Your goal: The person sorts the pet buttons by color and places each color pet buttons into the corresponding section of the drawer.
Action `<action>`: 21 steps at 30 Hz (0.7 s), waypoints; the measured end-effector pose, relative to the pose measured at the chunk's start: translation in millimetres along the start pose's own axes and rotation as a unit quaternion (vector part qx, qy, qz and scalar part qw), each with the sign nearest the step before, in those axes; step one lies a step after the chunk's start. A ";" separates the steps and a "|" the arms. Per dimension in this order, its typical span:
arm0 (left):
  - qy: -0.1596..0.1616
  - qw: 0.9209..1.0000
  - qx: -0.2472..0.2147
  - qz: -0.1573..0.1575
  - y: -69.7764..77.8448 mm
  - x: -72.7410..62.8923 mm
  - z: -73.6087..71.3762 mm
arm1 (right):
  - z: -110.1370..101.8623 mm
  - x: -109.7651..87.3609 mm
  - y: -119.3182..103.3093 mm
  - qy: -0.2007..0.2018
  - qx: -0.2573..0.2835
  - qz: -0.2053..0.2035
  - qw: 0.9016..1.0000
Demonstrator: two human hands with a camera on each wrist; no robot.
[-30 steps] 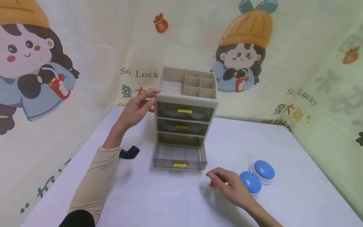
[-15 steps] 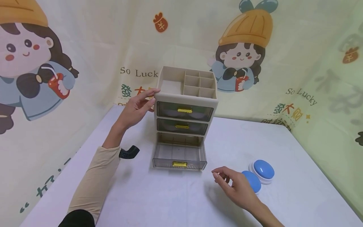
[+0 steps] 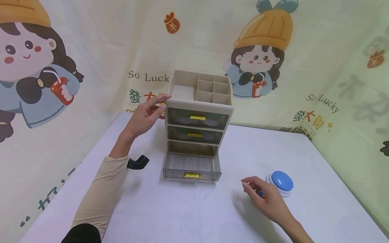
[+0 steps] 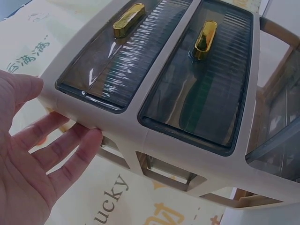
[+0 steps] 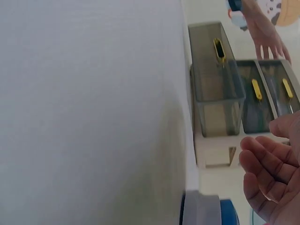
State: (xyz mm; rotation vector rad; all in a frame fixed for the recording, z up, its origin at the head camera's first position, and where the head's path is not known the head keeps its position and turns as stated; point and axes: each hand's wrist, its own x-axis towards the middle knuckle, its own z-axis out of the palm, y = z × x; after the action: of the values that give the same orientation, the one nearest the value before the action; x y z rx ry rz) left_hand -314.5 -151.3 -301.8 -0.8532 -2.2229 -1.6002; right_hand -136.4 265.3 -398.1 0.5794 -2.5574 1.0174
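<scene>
The left hand [image 3: 143, 118] has its fingers spread, touching the front left corner of the drawer cabinet [image 3: 200, 105] near its top, and grips nothing visible. The right hand [image 3: 267, 200] is in front and to the right of the cabinet, well apart from it, fingers loosely bent and holding nothing that can be seen; a patch of blue [image 3: 261, 193] shows between its thumb and fingers, belonging to something mostly hidden behind it. Just beyond that hand, also to the cabinet's right, a blue-topped white disc [image 3: 282, 181] sits on the bench [image 3: 182, 212].

At the cabinet's base, the bottom drawer [image 3: 173, 174] stands pulled out, its lined floor in plain view. Above it, the middle drawer [image 3: 179, 134] and top drawer [image 3: 182, 118] are pushed in; whether the pale shapes behind their fronts are contents or reflections, I cannot tell. As a judgement, drawing out the bottom drawer is done, while pushing it back is not, and any handling of the disc appears left, since it lies outside the cabinet.
</scene>
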 end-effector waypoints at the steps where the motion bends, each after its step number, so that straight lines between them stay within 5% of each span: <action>1: 0.000 1.000 -0.001 0.000 -0.2 -0.1 0.0 | -1.4 -0.8 1.4 0.002 0.000 0.000 1.000; 13: 0.000 1.000 -0.004 -0.008 0.7 0.5 0.7 | -20.1 -10.0 19.2 0.041 -0.007 0.041 0.998; 21: 0.000 1.000 -0.006 -0.007 0.7 0.3 0.5 | -29.7 -14.3 26.9 0.032 -0.018 0.136 0.990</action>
State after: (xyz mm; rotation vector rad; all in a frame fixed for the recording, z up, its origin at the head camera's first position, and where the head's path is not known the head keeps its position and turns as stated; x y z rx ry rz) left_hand -314.3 -150.6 -301.2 -0.8419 -2.2262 -1.6203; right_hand -132.5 307.7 -399.2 0.1866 -2.6407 1.0548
